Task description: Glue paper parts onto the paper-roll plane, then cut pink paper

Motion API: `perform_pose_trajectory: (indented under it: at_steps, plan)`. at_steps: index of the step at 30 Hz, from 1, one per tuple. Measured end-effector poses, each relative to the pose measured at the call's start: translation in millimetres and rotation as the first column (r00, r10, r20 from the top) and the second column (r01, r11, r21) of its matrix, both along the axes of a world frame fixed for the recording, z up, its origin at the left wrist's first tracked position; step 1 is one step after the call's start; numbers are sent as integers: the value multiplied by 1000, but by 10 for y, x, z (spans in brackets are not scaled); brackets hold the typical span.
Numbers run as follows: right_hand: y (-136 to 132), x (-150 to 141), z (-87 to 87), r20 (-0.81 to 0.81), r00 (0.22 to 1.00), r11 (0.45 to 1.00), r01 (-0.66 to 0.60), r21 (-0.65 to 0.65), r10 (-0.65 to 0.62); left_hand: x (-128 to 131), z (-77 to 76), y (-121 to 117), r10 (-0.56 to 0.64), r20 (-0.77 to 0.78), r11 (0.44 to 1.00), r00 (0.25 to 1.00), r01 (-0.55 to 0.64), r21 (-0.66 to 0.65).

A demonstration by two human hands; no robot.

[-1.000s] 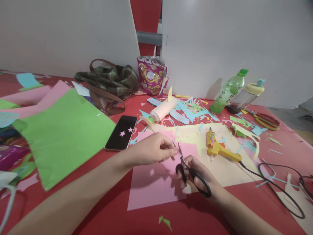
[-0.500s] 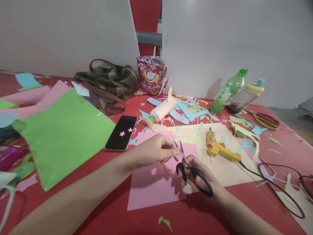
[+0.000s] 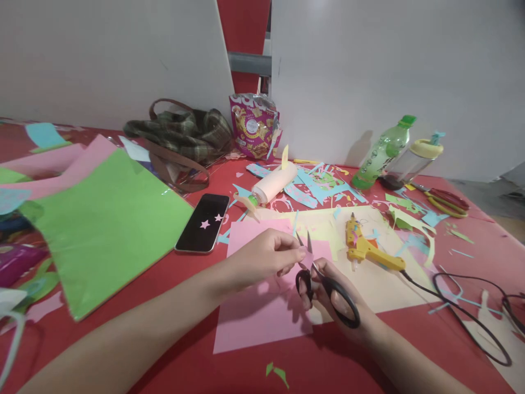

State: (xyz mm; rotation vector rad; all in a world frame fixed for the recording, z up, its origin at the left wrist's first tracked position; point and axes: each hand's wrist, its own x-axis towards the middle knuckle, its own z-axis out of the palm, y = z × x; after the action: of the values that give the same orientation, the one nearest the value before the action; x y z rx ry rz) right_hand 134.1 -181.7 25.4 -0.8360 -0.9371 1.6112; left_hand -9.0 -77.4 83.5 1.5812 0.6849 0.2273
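A red-covered table (image 3: 184, 364) carries a black-screened rectangular smartphone (image 3: 197, 237), a dark plaid fabric bag (image 3: 184, 131), a crinkled purple foil snack bag (image 3: 254, 128), a green-capped translucent plastic bottle (image 3: 381, 158) and a wide cream paper sheet (image 3: 381, 295).

Left hand (image 3: 273, 253) pinches small pink paper piece (image 3: 307, 260) at spread black-handled metal scissors (image 3: 327, 282), held in right hand (image 3: 338, 300); 2 pink paper stars (image 3: 204, 224) on black-screened phone (image 3: 198, 235).

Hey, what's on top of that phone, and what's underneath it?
Two small pink stars lie on the phone. The parts they cover, and whatever is directly beneath the phone, can't be seen.
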Motion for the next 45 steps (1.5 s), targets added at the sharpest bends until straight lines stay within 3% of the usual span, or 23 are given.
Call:
perform_pose_trajectory:
  at_steps: [14,31,37,45]
  plan:
    - [-28,15,-12,17,998,997,55,46,-56,70,-101,-144,141,116,987,983,-131,-91]
    - [-8,9,-52,119,988,994,96,56,-102,124,-152,-226,210,174,950,962,-159,-269]
    - [0,9,-81,131,986,994,91,68,-100,122,-174,-234,232,195,943,953,-171,-285]
    - [-9,-22,14,125,986,994,101,50,-107,117,-154,-215,225,157,954,962,-184,-236]
